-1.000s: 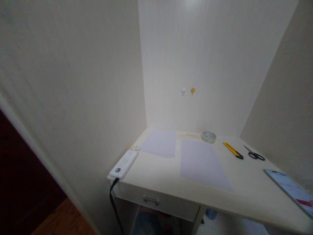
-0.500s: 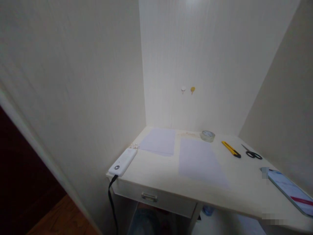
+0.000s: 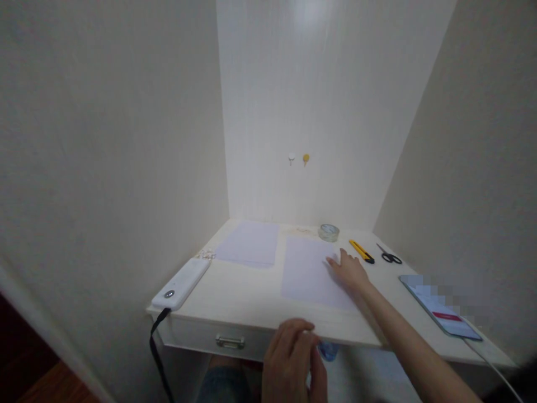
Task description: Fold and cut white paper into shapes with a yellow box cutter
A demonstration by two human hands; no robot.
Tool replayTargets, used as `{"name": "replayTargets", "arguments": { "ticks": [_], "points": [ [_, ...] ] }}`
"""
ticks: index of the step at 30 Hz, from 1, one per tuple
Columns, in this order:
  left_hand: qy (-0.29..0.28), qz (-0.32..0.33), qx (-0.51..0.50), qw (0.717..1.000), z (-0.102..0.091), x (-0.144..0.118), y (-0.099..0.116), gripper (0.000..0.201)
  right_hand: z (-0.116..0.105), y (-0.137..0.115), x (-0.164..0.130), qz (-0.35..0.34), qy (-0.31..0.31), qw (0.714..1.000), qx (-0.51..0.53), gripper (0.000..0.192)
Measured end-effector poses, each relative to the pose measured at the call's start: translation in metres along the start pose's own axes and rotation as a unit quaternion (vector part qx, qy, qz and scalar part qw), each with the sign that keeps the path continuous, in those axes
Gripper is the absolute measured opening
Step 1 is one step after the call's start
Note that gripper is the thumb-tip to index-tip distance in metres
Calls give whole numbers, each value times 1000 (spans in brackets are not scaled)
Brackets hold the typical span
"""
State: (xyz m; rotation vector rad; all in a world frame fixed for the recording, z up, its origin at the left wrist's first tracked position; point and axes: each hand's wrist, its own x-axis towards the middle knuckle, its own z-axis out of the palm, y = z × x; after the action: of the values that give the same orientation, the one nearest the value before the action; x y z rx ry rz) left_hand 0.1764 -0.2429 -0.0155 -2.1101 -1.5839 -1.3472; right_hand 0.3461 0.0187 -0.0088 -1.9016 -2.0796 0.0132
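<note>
My right hand (image 3: 350, 270) reaches in from the right over the white paper sheet (image 3: 308, 274) at the middle of the desk. Its thumb and fingers are spread, and nothing is in them; whether it touches the paper I cannot tell. Just beyond its fingers lies a yellow utility knife (image 3: 359, 251), with a roll of clear tape (image 3: 328, 233) behind. My left hand (image 3: 293, 355) is in front of the desk's front edge. Its fingers are loosely bent with the thumb apart, and I see nothing held there.
More white paper (image 3: 249, 242) lies at the back left. Beside it are small clear pieces (image 3: 205, 254) and a white device (image 3: 180, 285) with a black strap. Black-handled scissors (image 3: 390, 257) and a phone (image 3: 440, 310) sit on the right. Two small hooks (image 3: 306, 159) are on the back wall.
Both my hands have come into view, the right one over the paper, the left one at the front edge. The view has turned right, so the desk sits further left.
</note>
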Motion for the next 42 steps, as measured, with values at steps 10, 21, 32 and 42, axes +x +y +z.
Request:
{"name": "replayTargets", "arguments": {
  "ticks": [10, 21, 32, 42],
  "points": [
    [-281, 32, 127, 951, 97, 174, -121, 42, 5, -8, 28, 34, -32, 993, 105, 50],
    [-307, 84, 171, 932, 123, 164, -150, 59, 2, -15, 92, 147, -44, 952, 264, 51],
    [-218, 32, 109, 969, 122, 174, -169, 59, 12, 12, 70, 88, -139, 812, 561, 19],
    [-160, -276, -255, 913, 95, 228, -202, 55, 19, 32, 71, -25, -144, 729, 668, 45]
  ]
}}
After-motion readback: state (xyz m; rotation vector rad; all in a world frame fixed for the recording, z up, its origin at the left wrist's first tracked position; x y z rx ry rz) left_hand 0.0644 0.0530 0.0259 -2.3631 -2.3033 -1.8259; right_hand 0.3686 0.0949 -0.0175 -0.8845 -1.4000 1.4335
